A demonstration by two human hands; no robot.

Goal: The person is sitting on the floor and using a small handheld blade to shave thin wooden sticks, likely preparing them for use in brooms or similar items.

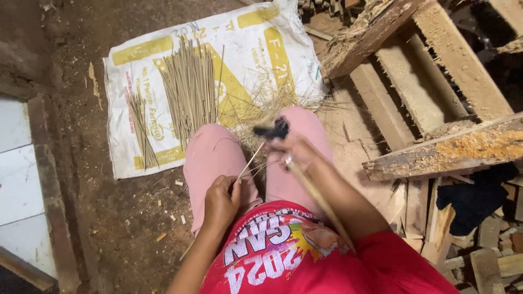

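Two hands work over pink-clad knees. The left hand (pixel 220 197) pinches the near end of a thin stick (pixel 249 162), fingers pressed together around it; the stick slants up and right toward the right hand (pixel 294 155). That hand is closed on a dark-handled tool (pixel 273 130), likely a knife, held against the stick's far end, though blur hides the blade. A longer pale stick (pixel 318 198) runs from under the right hand back toward the red shirt.

The step in hand looks like shaving or splitting the stick thinner. The next stroke calls for a steady pinch on the left and the tool drawn away from the fingers.

Far and left, a white sack (pixel 261 49) lies on the dirt floor with a bundle of finished sticks (pixel 190 87) on it and shavings (pixel 267 106) just beyond the knees. Rough planks (pixel 447 147) lie to the right.
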